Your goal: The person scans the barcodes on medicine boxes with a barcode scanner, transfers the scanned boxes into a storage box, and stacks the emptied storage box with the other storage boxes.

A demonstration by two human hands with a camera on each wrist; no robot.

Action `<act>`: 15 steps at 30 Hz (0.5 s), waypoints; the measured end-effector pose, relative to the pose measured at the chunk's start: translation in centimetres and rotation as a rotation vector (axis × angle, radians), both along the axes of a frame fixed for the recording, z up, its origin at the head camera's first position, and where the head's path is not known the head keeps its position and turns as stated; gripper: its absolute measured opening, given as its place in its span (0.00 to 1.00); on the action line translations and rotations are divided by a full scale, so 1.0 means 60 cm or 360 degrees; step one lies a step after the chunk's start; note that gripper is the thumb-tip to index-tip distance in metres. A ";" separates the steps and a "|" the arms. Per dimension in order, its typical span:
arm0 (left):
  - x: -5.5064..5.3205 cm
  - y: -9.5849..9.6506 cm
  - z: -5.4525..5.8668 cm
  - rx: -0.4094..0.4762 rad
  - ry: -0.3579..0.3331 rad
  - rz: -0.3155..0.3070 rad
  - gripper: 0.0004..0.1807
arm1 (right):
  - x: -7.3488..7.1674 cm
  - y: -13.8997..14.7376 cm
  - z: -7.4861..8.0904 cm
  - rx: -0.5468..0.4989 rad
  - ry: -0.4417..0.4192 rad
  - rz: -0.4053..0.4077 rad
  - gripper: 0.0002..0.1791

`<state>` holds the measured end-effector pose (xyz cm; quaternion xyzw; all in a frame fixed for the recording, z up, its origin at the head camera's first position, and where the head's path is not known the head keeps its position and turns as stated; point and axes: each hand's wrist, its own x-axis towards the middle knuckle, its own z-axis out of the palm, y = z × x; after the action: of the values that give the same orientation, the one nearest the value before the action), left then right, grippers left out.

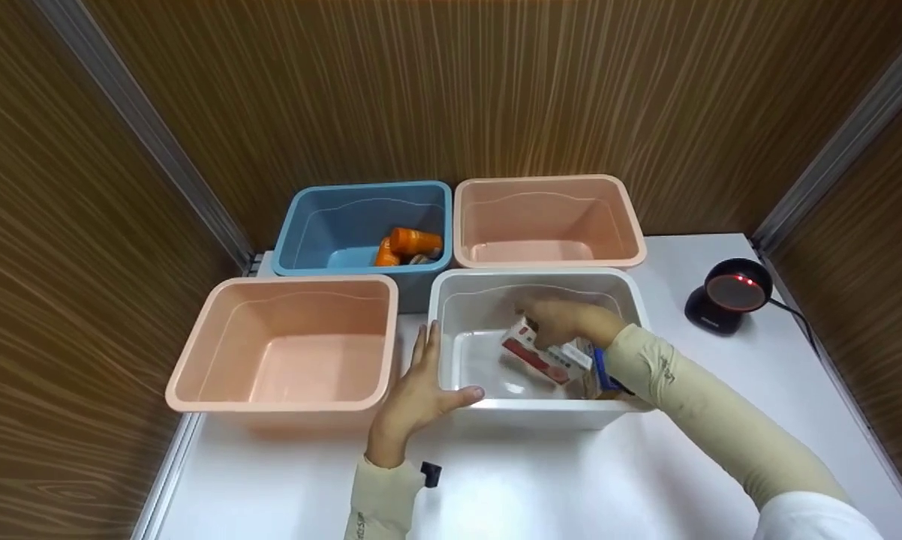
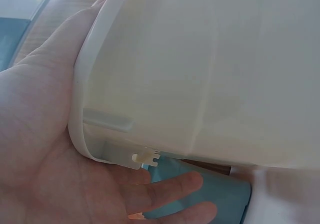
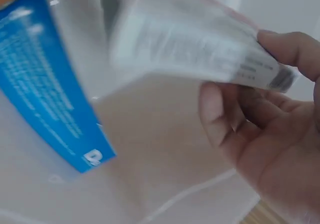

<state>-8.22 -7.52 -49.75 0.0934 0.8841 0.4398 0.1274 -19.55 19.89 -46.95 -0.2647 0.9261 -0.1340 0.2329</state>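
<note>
My right hand [image 1: 560, 321] reaches into the white bin [image 1: 533, 409] and pinches a white box with a red band [image 1: 537, 356] between thumb and fingers. In the right wrist view that box [image 3: 185, 48] is tilted and blurred, with small print on its side. Beside it in the bin lies a blue packet [image 3: 50, 83] with white lettering, partly under my forearm in the head view. My left hand [image 1: 417, 390] rests against the bin's left front corner, fingers spread and straight. The left wrist view shows the palm [image 2: 45, 108] against the bin's rim.
A blue bin [image 1: 290, 232] at the back left holds orange tubs [image 1: 415, 241]. Peach bins stand at back right [image 1: 635, 255] and front left [image 1: 196, 337]. A black scanner [image 1: 736, 289] with red lights and a cable stands at the right. Wood-patterned walls enclose the white table [image 1: 684, 480].
</note>
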 end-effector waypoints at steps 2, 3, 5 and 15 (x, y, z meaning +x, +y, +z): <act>0.000 0.000 -0.001 -0.0010 0.0007 -0.0003 0.71 | -0.001 0.003 0.014 -0.0158 0.0049 -0.0032 0.25; 0.000 0.000 -0.001 -0.0015 0.0005 -0.0004 0.71 | 0.000 0.004 0.021 -0.0239 0.0073 -0.0052 0.21; 0.000 -0.001 -0.002 -0.0013 0.0002 -0.0008 0.71 | 0.002 0.008 0.032 -0.0438 0.0087 -0.0086 0.14; -0.003 0.001 -0.001 0.0036 -0.0014 -0.0022 0.71 | 0.012 0.011 0.060 -0.0834 0.0320 -0.0126 0.23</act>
<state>-8.41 -7.46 -49.84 0.0990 0.8778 0.4493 0.1333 -18.80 20.57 -43.38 -0.2914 0.8880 -0.3508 0.0581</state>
